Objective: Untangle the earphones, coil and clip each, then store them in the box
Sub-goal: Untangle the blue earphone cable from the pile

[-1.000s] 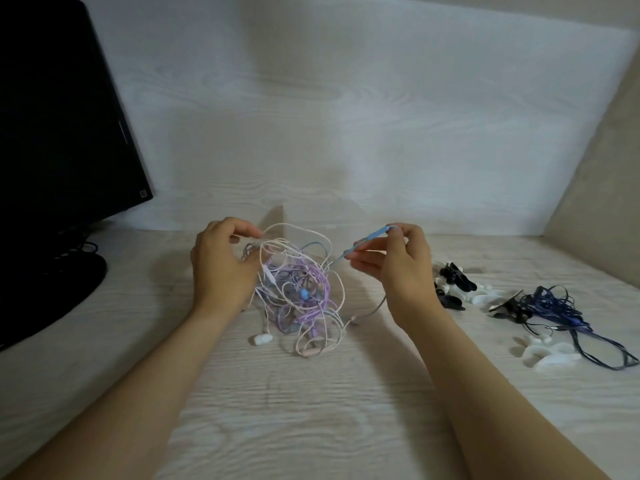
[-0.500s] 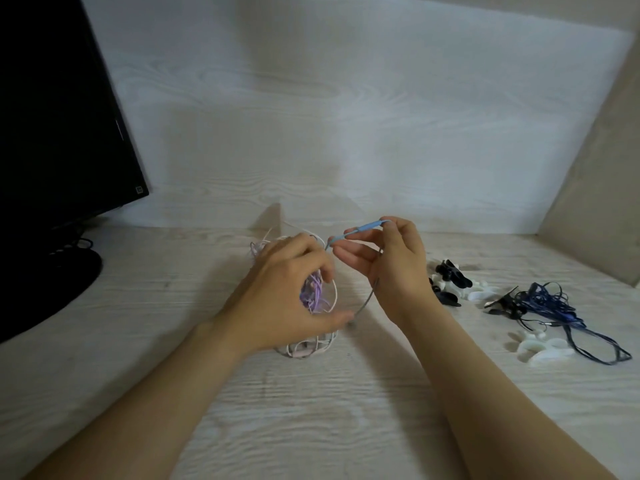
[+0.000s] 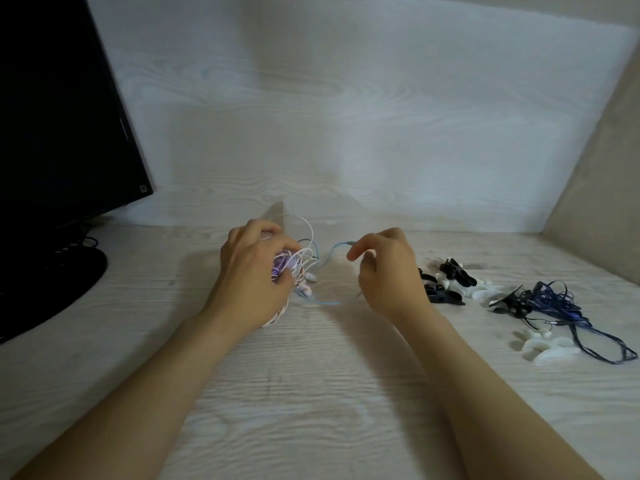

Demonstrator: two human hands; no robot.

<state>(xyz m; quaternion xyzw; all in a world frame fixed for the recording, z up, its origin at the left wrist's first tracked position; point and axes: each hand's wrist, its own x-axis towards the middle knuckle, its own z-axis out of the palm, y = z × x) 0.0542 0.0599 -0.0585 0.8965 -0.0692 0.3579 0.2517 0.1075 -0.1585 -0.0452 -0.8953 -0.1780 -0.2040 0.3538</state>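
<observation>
Pale wood-grain desk (image 3: 311, 393), dark monitor (image 3: 52, 133) at left. From the head camera: clamps tangled earphones (image 3: 294, 268) at desk centre under curled left hand (image 3: 252, 278); pinches blue cable (image 3: 332, 251) end in right hand (image 3: 384, 271). Has pulled right hand away from them since half a second ago, drawing blue strand out. Probably means one earphone loosening; coiling, clipping not begun.

White, purple and blue earphone tangle (image 3: 300, 263) at centre, dark blue earphones (image 3: 556, 301) loosely heaped right, black and white clips (image 3: 454, 273) between
</observation>
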